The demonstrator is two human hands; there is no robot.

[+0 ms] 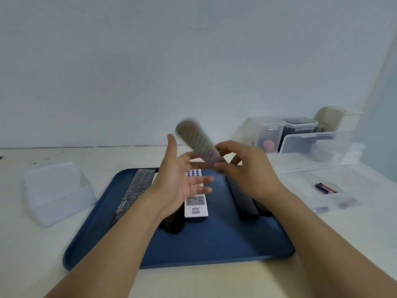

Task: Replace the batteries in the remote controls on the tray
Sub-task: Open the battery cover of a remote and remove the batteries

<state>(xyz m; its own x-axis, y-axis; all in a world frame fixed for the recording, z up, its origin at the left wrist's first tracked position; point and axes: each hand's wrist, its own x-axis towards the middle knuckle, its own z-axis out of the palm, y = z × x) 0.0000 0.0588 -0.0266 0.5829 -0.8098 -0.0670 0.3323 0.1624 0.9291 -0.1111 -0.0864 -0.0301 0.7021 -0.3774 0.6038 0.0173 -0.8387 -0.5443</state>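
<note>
A plain indoor workspace, home or office unclear: a bare pale wall point(193, 61), a cream worktop point(193, 280), and clear plastic storage boxes point(305, 145).

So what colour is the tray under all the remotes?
Dark blue. The tray shows plainly in the head view.

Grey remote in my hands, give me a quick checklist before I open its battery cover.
1. Grey remote held by the right hand: ok, lower end gripped.
2. Left hand free to help: ok, fingers spread.
3. Battery cover facing me: not ok, buttons face the camera.
4. Batteries on the table at right: ok.
5. Tray has room to set it back: ok.
</note>
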